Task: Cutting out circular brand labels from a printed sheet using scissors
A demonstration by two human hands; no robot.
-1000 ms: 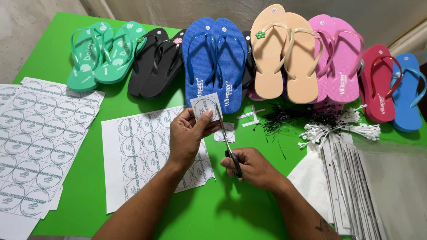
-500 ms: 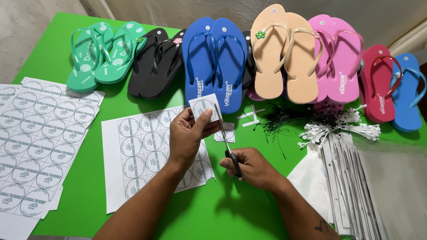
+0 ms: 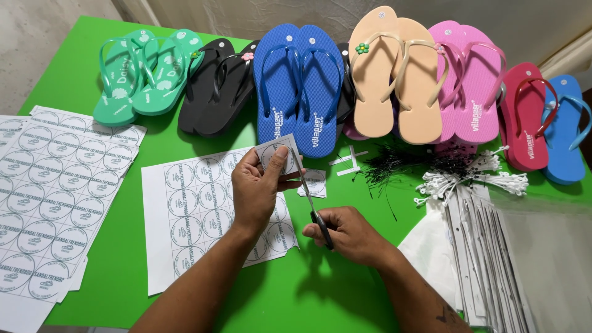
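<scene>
Mid-frame, the left hand [image 3: 256, 191] is pinching a paper label [image 3: 277, 154] upright so the right hand [image 3: 348, 234], fingers clenched around scissors [image 3: 310, 200], is trimming its edge.

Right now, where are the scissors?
In the head view, the scissors are in the right hand at centre, cutting the paper label held by the left hand.

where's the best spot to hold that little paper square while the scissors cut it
Pinch the paper square at its left edge, from the left, as the left hand does. The scissors in the right hand run up its right side, so fingers there would meet the blades.
</scene>
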